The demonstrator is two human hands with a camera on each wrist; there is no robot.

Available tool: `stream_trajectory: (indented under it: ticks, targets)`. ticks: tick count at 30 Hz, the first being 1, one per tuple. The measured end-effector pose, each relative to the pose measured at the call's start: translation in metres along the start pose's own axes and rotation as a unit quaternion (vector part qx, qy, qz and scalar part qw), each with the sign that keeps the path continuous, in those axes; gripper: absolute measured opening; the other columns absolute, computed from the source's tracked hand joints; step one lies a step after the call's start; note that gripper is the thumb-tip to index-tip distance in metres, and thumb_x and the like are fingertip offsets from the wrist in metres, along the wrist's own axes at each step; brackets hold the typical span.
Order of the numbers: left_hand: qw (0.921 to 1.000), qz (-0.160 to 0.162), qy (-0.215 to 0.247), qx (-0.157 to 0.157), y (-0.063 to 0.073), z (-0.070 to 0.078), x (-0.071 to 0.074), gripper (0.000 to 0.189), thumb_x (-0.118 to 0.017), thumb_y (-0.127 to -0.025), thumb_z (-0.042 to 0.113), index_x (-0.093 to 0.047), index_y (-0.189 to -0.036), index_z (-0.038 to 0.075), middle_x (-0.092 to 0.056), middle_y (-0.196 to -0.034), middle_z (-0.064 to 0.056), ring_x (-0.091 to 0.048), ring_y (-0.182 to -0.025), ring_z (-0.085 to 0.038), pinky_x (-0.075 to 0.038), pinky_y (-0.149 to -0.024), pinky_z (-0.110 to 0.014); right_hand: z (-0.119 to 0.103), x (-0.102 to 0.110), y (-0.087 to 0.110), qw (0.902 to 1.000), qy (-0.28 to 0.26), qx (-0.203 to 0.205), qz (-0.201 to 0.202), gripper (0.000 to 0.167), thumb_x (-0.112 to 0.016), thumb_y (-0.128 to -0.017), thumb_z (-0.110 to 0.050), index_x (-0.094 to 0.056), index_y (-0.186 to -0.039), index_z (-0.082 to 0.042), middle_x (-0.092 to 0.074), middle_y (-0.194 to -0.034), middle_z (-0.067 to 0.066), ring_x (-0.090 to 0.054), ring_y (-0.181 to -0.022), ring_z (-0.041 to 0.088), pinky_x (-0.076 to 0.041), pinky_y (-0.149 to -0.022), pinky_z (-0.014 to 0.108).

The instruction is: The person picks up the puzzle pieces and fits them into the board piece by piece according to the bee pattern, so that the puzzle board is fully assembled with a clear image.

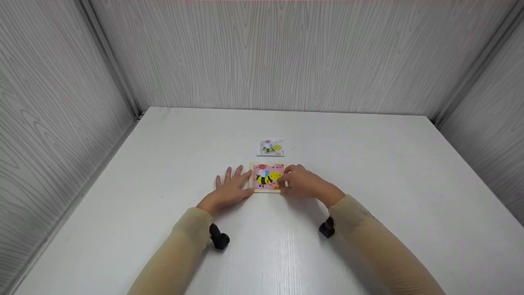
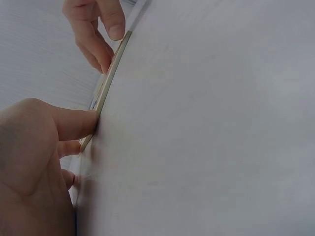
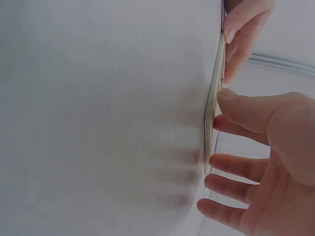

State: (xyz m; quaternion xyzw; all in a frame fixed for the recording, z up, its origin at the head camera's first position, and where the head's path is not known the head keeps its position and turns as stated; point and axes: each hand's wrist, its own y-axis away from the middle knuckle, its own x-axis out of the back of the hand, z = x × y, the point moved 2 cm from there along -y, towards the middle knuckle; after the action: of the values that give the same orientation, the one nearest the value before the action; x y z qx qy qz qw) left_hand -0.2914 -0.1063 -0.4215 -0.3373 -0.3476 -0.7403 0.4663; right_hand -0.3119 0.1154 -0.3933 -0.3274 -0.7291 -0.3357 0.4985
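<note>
A small wooden-framed picture puzzle [image 1: 267,177] with a yellow and black bee on pink lies flat on the table. At its left side is my left hand [image 1: 232,189], thumb and index finger touching the frame's edge, the other fingers spread on the table. My right hand [image 1: 302,182] is at the right side, fingertips on the frame and over the right part of the picture. In the right wrist view, the right hand [image 3: 275,147] has its fingers fairly straight, thumb and fingertips along the wooden frame [image 3: 211,108]. The left wrist view shows the frame edge-on.
Just behind the puzzle lies a small white-edged card [image 1: 271,148] with a similar bee picture. The white table [image 1: 123,196] is bounded by grey wood-grain panels [image 1: 262,57] at the back and both sides. A black device sits at each wrist.
</note>
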Motion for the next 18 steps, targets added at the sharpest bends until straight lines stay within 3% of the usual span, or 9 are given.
stream_trajectory:
  ticks: [9, 18]
  targets:
    - [1.0, -0.005, 0.007, 0.0, -0.001, -0.0011, -0.0001, 0.065, -0.045, -0.093, 0.044, -0.022, -0.149, 0.02, -0.001, -0.155, -0.011, 0.015, -0.138, -0.034, 0.012, -0.102, -0.059, 0.0012, 0.0024, 0.0102, 0.9995, -0.012, 0.027, 0.009, 0.024, -0.066, -0.087, -0.026, -0.071, -0.11, -0.02, -0.05, -0.127, 0.01, -0.042, -0.115, 0.028, -0.039, -0.096, 0.039]
    - [1.0, -0.006, 0.007, -0.001, -0.0001, 0.0, 0.0011, 0.066, -0.044, -0.093, 0.045, -0.022, -0.149, 0.02, -0.001, -0.155, -0.012, 0.014, -0.138, -0.035, 0.012, -0.102, -0.058, 0.0003, -0.0003, 0.0111, 0.9998, -0.016, 0.012, -0.002, 0.029, -0.066, -0.087, -0.027, -0.069, -0.115, -0.019, -0.049, -0.13, 0.008, -0.041, -0.115, 0.026, -0.04, -0.093, 0.036]
